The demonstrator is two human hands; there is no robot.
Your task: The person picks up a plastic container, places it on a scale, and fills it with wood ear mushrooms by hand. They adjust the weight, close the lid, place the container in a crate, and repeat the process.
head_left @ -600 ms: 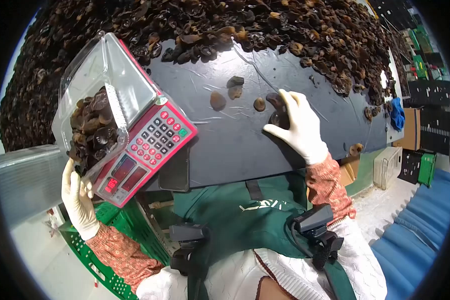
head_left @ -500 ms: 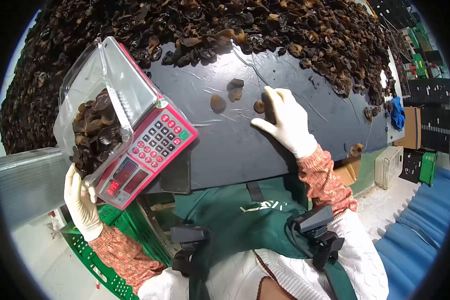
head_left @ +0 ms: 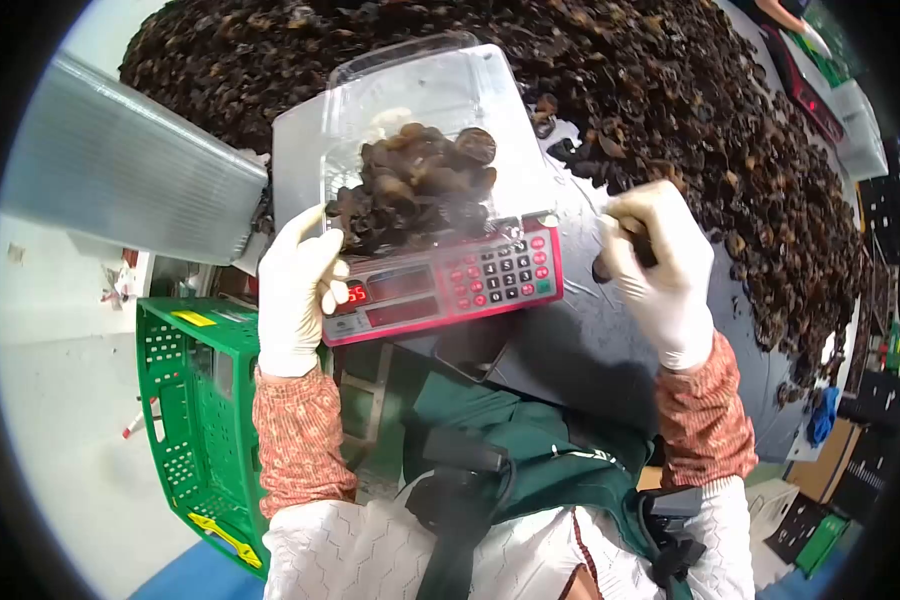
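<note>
A clear plastic box (head_left: 425,85) with its lid open holds dark brown fungus pieces (head_left: 415,185) and sits on a red and white scale (head_left: 440,290) with a lit red display. My left hand (head_left: 305,285), in a white glove, grips the near left corner of the box, fingers bent round its edge. To the right of the scale, my gloved right hand (head_left: 660,265) is raised over the dark table (head_left: 580,345), its fingers curled round a dark fungus piece (head_left: 638,245).
A large heap of fungus (head_left: 630,70) covers the back of the table. Stacked clear boxes (head_left: 140,165) stand at the left, above a green crate (head_left: 195,410). A phone (head_left: 470,355) lies before the scale. Another person's hand (head_left: 816,40) and scale (head_left: 805,95) are at top right.
The view has turned, so the scale and box now appear nearer the middle. My right hand has lifted from the table and closed on a piece. My left hand stays at the box corner.
</note>
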